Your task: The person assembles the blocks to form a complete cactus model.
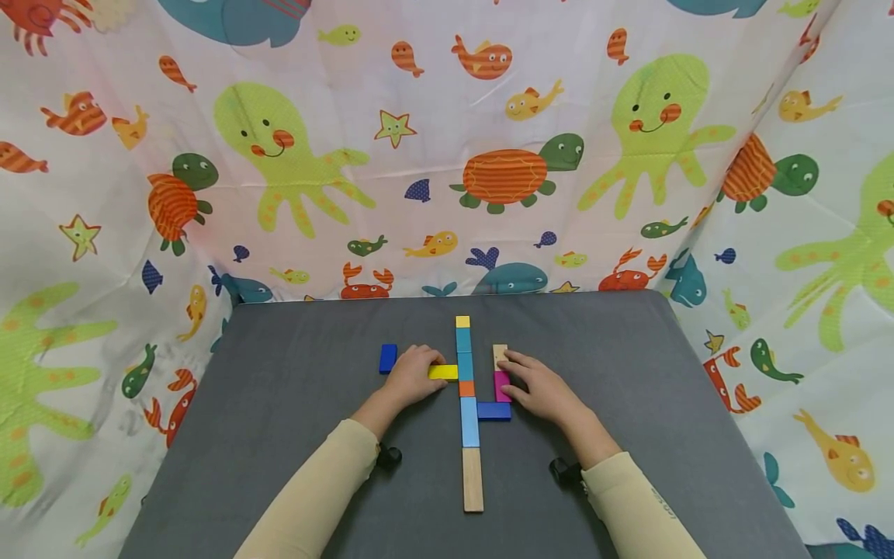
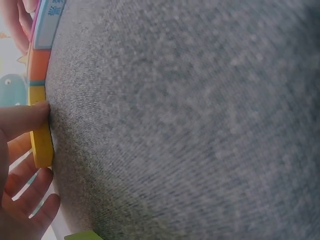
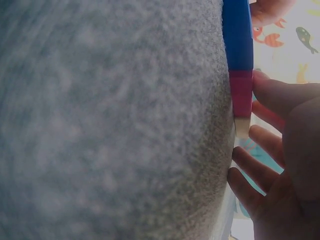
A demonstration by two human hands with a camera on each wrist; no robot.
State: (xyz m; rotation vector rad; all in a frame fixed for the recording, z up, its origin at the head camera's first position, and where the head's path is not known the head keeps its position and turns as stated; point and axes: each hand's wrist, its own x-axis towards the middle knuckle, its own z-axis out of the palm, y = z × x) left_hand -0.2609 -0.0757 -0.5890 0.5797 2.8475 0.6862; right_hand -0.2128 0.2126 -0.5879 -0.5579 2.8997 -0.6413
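My left hand [image 1: 412, 374] pinches a yellow block [image 1: 443, 373] between thumb and fingers; its inner end meets a vertical row of blocks. In the left wrist view the thumb [image 2: 37, 115] lies over the near side of that block. The row has an orange block [image 1: 466, 387], a light blue block [image 1: 470, 423] and a plain wooden block [image 1: 472, 480] at its near end. My right hand [image 1: 541, 390] touches a magenta block [image 1: 501, 386] and a wooden block [image 1: 499, 355] from the right, fingers rather straight. A blue block [image 1: 494, 411] joins the magenta one to the row.
A separate dark blue block [image 1: 388, 359] lies left of my left hand. Teal blocks [image 1: 464, 353] and a small yellow block [image 1: 462, 321] form the row's far end. Grey cloth [image 1: 293, 373] covers the table, and a sea-animal curtain [image 1: 419, 163] hangs behind and beside it.
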